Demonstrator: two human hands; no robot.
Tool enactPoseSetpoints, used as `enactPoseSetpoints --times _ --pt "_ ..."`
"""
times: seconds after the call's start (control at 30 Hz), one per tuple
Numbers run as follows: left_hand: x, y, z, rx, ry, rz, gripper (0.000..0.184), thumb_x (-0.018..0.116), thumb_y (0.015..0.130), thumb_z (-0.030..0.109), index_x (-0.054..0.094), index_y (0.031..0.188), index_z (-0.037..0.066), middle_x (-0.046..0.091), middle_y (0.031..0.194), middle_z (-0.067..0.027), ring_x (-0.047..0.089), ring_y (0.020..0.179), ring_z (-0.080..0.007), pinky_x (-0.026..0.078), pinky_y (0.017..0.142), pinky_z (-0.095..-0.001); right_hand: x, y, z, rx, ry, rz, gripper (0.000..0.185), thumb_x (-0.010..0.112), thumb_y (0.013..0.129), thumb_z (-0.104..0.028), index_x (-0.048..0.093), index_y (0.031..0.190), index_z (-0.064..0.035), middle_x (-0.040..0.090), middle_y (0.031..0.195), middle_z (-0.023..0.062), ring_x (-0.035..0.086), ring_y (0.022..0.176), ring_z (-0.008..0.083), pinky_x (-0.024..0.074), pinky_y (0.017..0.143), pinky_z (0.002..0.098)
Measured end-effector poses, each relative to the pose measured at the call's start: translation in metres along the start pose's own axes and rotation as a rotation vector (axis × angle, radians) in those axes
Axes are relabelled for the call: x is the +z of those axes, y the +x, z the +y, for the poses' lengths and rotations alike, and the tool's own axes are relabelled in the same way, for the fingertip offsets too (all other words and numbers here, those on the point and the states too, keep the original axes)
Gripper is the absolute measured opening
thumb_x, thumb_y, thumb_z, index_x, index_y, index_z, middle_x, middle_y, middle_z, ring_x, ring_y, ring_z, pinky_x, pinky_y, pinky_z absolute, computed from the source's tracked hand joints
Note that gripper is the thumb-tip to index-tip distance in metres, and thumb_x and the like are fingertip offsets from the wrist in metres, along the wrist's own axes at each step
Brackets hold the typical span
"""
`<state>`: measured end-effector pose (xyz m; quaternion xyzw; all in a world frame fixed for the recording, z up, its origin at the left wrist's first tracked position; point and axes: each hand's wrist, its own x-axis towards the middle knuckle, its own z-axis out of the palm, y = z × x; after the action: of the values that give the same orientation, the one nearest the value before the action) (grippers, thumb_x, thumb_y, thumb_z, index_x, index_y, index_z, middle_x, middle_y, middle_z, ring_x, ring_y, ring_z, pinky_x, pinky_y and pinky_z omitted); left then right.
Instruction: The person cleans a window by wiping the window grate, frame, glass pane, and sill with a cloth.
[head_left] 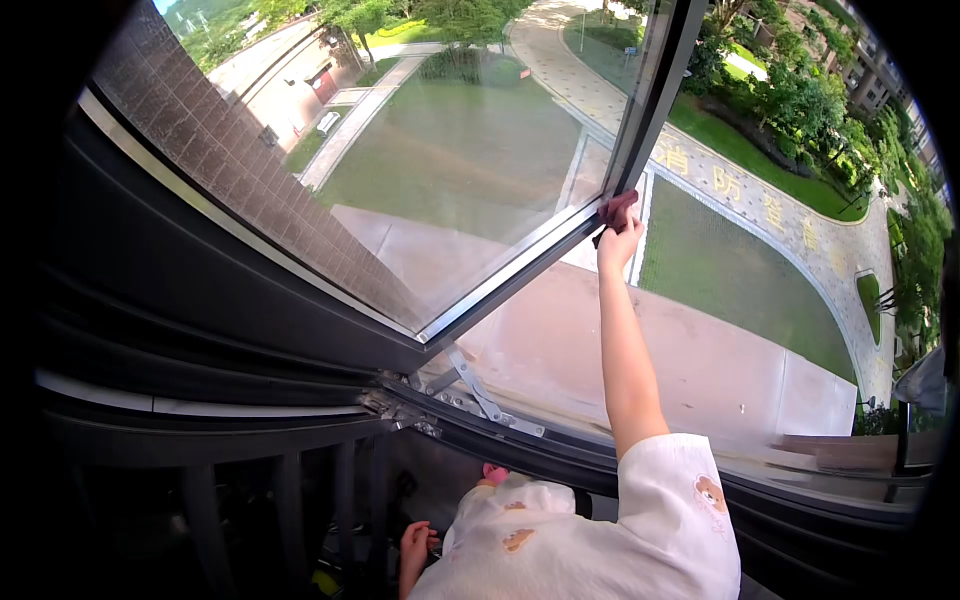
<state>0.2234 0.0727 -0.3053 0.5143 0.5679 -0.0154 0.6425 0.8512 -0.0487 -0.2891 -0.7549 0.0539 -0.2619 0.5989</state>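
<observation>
My right hand [620, 240] reaches out at the end of a stretched arm and presses a dark maroon cloth [618, 207] against the lower outer corner of the window sash [520, 268]. Its fingers are closed on the cloth. The sash has a dark frame around clear glass and is swung outward. Low down, beside my white shirt, hangs my left hand [418, 540], its fingers loosely bent and apart. No object shows in it, and it touches nothing that I can make out.
A metal hinge arm [475, 385] joins the sash to the dark window sill track [560, 450]. Dark railing bars [290, 510] stand at lower left. Beyond the opening, far below, lie a paved path [740, 180], lawns and trees.
</observation>
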Motion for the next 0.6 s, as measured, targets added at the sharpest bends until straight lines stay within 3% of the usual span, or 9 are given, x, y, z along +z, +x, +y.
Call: enactPoseSetpoints --times 0.13,0.2,0.37,0.43,0.6 --pt "-0.013 0.001 -0.029 -0.034 -0.004 -0.026 0.017 0.046 0.085 0.013 0.051 0.099 0.003 0.058 0.076 -0.0082 0.056 0.062 -0.0133 0.044 0.055 -0.0233 -0.011 -0.004 -0.007 0.03 -0.164 -0.085 0.054 0.044 0.063 0.003 0.053 0.113 -0.0147 0.045 0.095 0.0108 0.051 0.086 0.0275 0.0401 0.078 0.0328" --pt "-0.01 0.004 -0.037 -0.026 0.032 -0.056 0.017 0.046 0.085 0.013 0.051 0.098 0.003 0.058 0.076 -0.0082 0.056 0.062 -0.0133 0.044 0.055 -0.0233 -0.023 -0.012 -0.008 -0.045 -0.247 -0.243 0.052 0.045 0.063 0.003 0.053 0.111 -0.0147 0.047 0.093 0.0115 0.051 0.087 0.0284 0.0407 0.078 0.0336" --pt "-0.005 0.037 -0.034 0.014 0.111 -0.154 0.017 0.046 0.085 0.014 0.052 0.098 0.005 0.058 0.075 -0.0072 0.055 0.061 -0.013 0.044 0.054 -0.0235 -0.031 -0.054 -0.024 -0.11 -0.297 -0.392 0.05 0.046 0.065 0.004 0.053 0.112 -0.0129 0.049 0.091 0.0104 0.052 0.08 0.0265 0.0424 0.072 0.0318" --pt "-0.004 0.048 -0.029 -0.052 0.071 -0.153 0.017 0.047 0.085 0.015 0.052 0.098 0.005 0.058 0.076 -0.0064 0.055 0.061 -0.0122 0.043 0.054 -0.0235 -0.032 -0.073 -0.026 -0.229 -0.326 -0.404 0.048 0.048 0.066 0.001 0.052 0.111 -0.014 0.05 0.091 0.0103 0.053 0.081 0.0279 0.0437 0.069 0.0342" --pt "0.001 0.053 -0.019 0.038 0.139 -0.165 0.017 0.047 0.085 0.015 0.053 0.098 0.006 0.058 0.076 -0.0052 0.055 0.062 -0.0112 0.043 0.055 -0.0225 -0.037 -0.128 -0.048 -0.38 -0.364 -0.551 0.051 0.055 0.056 -0.001 0.05 0.106 -0.0105 0.049 0.089 0.0085 0.053 0.078 0.0284 0.0453 0.061 0.0371"
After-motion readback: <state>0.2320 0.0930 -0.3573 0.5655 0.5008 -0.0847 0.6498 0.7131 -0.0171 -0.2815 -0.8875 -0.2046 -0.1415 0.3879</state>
